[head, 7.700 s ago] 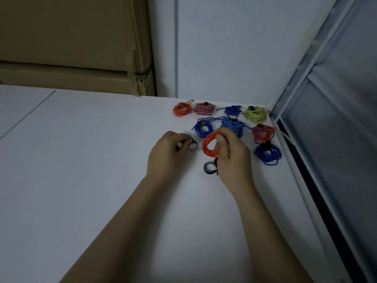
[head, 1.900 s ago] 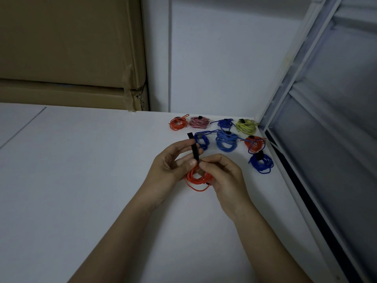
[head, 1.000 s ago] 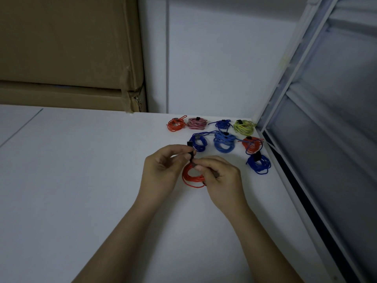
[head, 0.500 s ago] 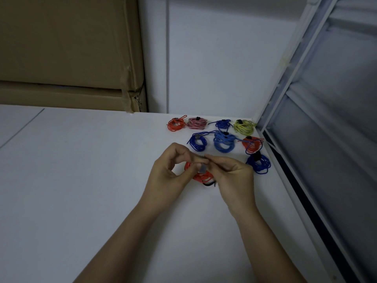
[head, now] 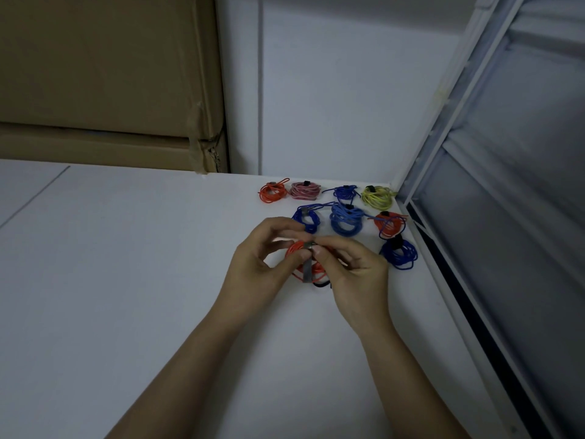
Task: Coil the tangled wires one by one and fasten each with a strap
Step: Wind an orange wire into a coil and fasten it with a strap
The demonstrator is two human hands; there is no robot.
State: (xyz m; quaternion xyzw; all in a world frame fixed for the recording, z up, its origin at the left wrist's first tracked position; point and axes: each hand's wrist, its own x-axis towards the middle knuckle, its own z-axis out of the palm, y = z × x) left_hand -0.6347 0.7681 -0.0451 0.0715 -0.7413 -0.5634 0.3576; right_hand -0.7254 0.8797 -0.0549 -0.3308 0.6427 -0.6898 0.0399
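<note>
Orange wire coil (head: 296,253), head view: held just above the surface (head: 126,280) between both grips. Left hand (head: 259,264) pinches its rim; right hand (head: 354,270) pinches the dark strap (head: 307,270) across it, not yet closed. Beyond the grips, eight strapped coils (head: 346,218) lie finished. No loose wires visible.

Mostly hidden behind the left hand (head: 259,264) and right hand (head: 354,274): the orange coil (head: 296,248), only arcs showing, and the strap (head: 307,272), its ends covered by fingertips. Cut off by the lower edge: both forearms. Too small to tell: fastenings on the far coils (head: 345,193).
</note>
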